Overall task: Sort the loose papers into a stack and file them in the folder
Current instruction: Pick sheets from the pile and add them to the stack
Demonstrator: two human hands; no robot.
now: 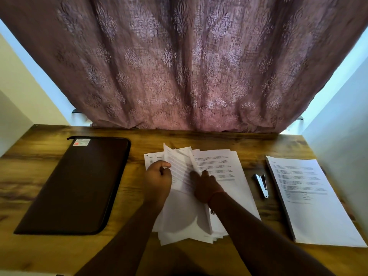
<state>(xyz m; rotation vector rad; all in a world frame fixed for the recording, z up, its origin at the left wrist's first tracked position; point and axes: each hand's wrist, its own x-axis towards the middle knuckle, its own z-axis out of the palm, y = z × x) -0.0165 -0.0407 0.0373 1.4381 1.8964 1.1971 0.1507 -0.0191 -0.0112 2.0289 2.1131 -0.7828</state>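
Note:
An untidy pile of loose white printed papers point(219, 166) lies in the middle of the wooden desk point(139, 253). My left hand point(158, 179) pinches the left edge of some sheets, which stand lifted and folded up from the pile. My right hand point(206, 186) lies on the pile just right of them, fingers slid under the lifted sheets. A dark brown zip folder point(79, 184) lies closed at the left. A neat stack of printed papers point(310, 200) sits at the desk's right side.
A silver stapler point(261, 185) lies between the loose pile and the right stack. A patterned mauve curtain point(179, 66) hangs behind the desk's back edge. White walls flank both sides.

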